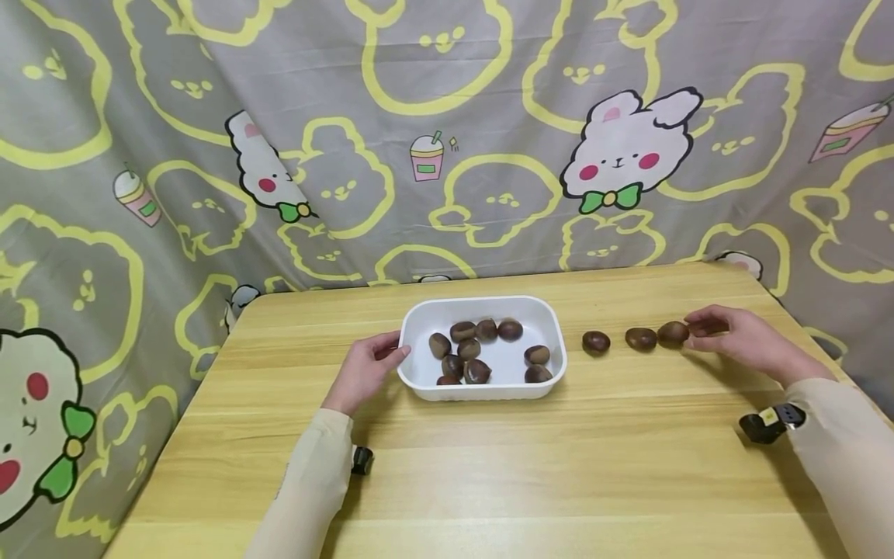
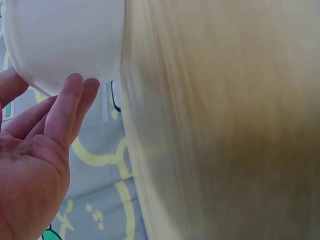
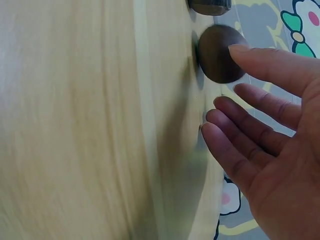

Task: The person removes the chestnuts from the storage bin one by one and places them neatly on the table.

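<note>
A white plastic tray [image 1: 422,392] stands on the table with several brown chestnuts [image 1: 477,372] in it. My left hand [image 1: 366,371] grips the tray's left end, thumb at the rim and fingers against the wall, as the left wrist view shows. To the right of the tray, three chestnuts lie in a rough row: one apart [image 1: 596,343], a middle chestnut [image 1: 641,338] and an end chestnut [image 1: 673,334]. At the end chestnut is my right hand [image 1: 740,341]. In the right wrist view its thumb overlaps that chestnut [image 3: 220,55], while the other fingers are extended and spread beside it.
The wooden table [image 1: 475,481] ends at a patterned grey curtain [image 1: 489,116] behind and at both sides. Dark wrist cameras [image 1: 771,423] are strapped to both forearms.
</note>
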`<control>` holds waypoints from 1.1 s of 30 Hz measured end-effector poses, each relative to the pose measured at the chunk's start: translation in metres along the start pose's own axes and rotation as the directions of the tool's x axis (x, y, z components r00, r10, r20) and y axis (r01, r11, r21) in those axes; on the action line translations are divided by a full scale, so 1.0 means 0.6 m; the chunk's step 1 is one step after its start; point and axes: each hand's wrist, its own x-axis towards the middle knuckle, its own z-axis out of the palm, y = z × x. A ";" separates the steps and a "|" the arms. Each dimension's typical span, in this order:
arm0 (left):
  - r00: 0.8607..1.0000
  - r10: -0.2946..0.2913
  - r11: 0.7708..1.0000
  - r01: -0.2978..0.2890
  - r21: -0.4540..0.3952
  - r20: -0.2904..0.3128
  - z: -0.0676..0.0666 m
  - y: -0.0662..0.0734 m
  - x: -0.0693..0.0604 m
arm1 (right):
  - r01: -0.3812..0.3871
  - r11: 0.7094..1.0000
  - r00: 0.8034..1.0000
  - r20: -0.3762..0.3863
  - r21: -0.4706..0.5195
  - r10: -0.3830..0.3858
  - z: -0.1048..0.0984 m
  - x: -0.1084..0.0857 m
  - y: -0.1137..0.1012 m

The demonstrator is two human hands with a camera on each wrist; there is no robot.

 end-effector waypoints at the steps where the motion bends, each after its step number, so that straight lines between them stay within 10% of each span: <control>1: 1.000 0.000 1.000 0.000 0.001 0.001 0.000 0.001 0.000 | 0.000 1.000 1.000 0.001 0.007 0.000 0.000 -0.001 0.001; 19: 1.000 0.009 1.000 -0.009 0.012 0.014 0.002 0.000 0.002 | 0.044 0.999 0.998 -0.049 0.009 -0.043 -0.018 -0.018 -0.006; 33: 1.000 0.008 1.000 -0.008 0.007 0.007 -0.003 -0.002 0.000 | 0.255 0.949 0.958 -0.183 0.187 -0.222 0.034 0.022 -0.166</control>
